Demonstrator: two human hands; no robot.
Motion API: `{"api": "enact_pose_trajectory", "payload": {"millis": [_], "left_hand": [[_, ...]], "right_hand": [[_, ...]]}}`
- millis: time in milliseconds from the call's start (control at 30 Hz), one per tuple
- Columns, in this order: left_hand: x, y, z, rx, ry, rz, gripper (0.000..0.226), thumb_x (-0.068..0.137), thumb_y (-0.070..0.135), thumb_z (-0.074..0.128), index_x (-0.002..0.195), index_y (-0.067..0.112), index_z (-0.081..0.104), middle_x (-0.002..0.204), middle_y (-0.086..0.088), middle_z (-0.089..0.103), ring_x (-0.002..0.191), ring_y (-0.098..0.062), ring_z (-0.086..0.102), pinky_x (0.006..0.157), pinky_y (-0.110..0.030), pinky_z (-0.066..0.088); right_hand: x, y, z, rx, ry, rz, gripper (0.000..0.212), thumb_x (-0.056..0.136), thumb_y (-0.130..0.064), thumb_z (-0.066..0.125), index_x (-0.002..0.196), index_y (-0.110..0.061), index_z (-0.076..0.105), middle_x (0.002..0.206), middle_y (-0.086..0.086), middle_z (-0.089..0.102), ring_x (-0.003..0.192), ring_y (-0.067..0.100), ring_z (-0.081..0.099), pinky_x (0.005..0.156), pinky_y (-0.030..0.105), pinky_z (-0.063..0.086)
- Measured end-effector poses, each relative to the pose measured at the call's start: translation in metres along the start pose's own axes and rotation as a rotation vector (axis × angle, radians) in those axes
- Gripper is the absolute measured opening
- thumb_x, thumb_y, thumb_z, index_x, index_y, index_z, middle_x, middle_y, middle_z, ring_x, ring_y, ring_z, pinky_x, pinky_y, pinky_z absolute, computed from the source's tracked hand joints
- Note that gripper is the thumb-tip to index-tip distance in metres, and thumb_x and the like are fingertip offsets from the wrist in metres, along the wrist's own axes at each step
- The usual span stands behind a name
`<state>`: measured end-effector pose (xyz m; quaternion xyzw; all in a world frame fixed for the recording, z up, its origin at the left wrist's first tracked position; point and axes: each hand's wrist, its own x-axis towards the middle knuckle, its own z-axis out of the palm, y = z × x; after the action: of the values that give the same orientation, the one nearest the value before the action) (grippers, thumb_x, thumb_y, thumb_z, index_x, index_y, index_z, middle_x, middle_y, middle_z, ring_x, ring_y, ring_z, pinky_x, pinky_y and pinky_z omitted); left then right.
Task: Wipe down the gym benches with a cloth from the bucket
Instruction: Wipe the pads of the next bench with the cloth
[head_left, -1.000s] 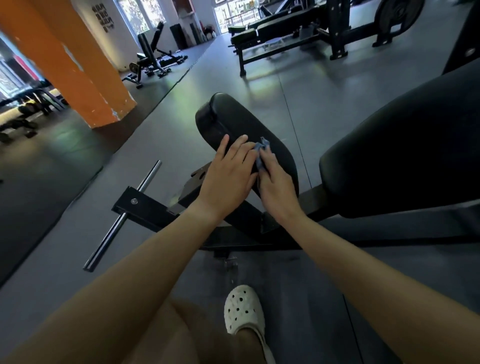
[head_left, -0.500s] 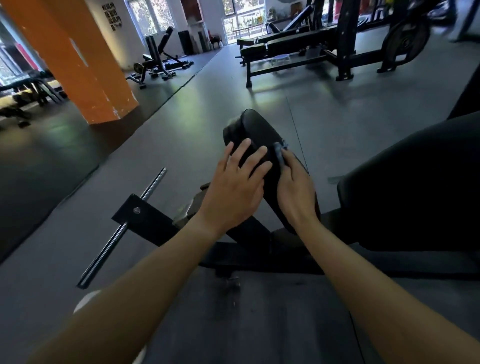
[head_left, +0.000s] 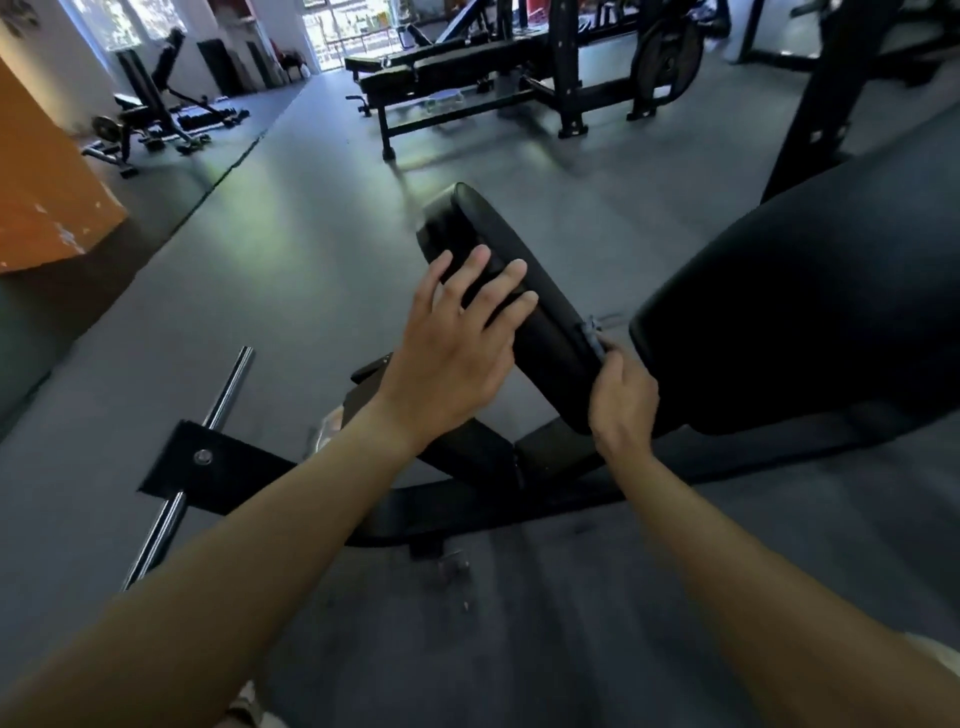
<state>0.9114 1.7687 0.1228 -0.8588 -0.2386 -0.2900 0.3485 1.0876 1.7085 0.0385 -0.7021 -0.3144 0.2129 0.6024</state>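
Note:
A black padded seat (head_left: 470, 228) of a gym bench tilts up in the middle of the view, with the larger black back pad (head_left: 810, 312) to its right. My left hand (head_left: 452, 348) lies on the seat's left side, fingers straight and spread. My right hand (head_left: 621, 402) is at the seat's right edge, in the gap before the back pad, and pinches a small blue-grey cloth (head_left: 594, 335) against the pad. Only a strip of the cloth shows above my fingers. No bucket is in view.
The bench's black frame (head_left: 208, 467) with a chrome bar (head_left: 223, 395) lies on the grey floor at left. An orange pillar (head_left: 47, 208) stands far left. Another bench (head_left: 441, 73) and a rack with a weight plate (head_left: 670, 49) stand behind.
My right hand has slid the cloth from the seat's top face down along its right edge toward the back pad. My left hand stays on the seat, fingers more spread. The camera tilted up.

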Motion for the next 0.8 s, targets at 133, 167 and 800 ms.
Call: {"api": "enact_pose_trajectory", "payload": {"millis": [133,167,800], "left_hand": [[-0.001,-0.003,-0.002,-0.04,-0.017,0.018,0.041,0.104,0.025,0.047,0.142,0.015,0.059,0.156,-0.009,0.049,0.146,-0.037,0.038,0.121,-0.058,0.026],[-0.002,-0.003,-0.002,-0.05,-0.027,0.02,0.041,0.104,0.025,0.046,0.143,0.015,0.058,0.157,-0.008,0.047,0.147,-0.037,0.037,0.122,-0.058,0.025],[0.01,-0.069,-0.01,-0.44,-0.102,-0.017,0.051,0.107,0.031,0.039,0.157,0.019,0.036,0.167,-0.005,0.029,0.155,-0.027,0.023,0.127,-0.051,0.017]], "right_hand": [[-0.012,-0.046,0.017,0.017,0.054,-0.148,0.046,0.101,-0.024,0.032,0.131,-0.027,0.066,0.127,-0.008,0.068,0.114,0.006,0.059,0.091,0.018,0.042],[-0.018,-0.054,0.02,0.035,0.075,-0.179,0.044,0.101,-0.021,0.034,0.132,-0.026,0.066,0.129,-0.01,0.066,0.115,0.003,0.057,0.091,0.013,0.039],[-0.072,-0.065,0.054,-0.268,0.131,-0.197,0.063,0.106,-0.016,0.029,0.163,-0.023,0.002,0.17,-0.008,-0.008,0.155,0.012,-0.009,0.119,0.031,0.014]]}}
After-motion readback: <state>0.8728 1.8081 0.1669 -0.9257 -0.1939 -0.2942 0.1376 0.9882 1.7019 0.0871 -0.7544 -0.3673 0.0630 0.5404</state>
